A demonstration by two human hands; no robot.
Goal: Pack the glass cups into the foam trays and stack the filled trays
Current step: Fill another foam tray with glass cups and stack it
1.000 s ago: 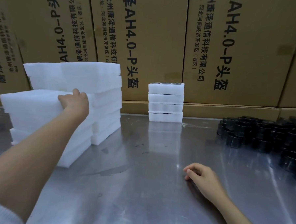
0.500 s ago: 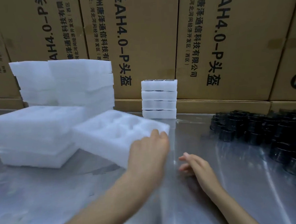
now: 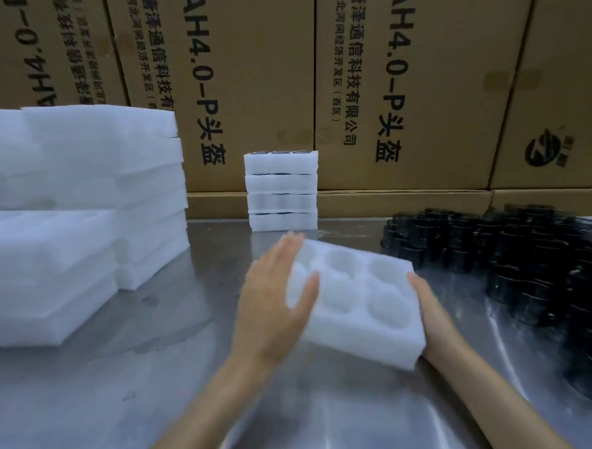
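An empty white foam tray (image 3: 358, 298) with several round pockets sits tilted at the table's middle, between both hands. My left hand (image 3: 274, 294) grips its left edge, thumb over the top. My right hand (image 3: 429, 306) holds its right side, fingers mostly hidden behind the foam. A stack of filled trays (image 3: 282, 190) stands at the back centre. Dark glass cups (image 3: 515, 247) crowd the right side of the table.
Tall piles of empty foam trays (image 3: 81, 208) fill the left side. Brown cardboard boxes (image 3: 245, 72) wall off the back. The steel table (image 3: 159, 386) is reflective in front of me.
My left hand carried the foam tray from the left pile to the table's middle. My right hand moved up from the table and took hold of the tray's right side.
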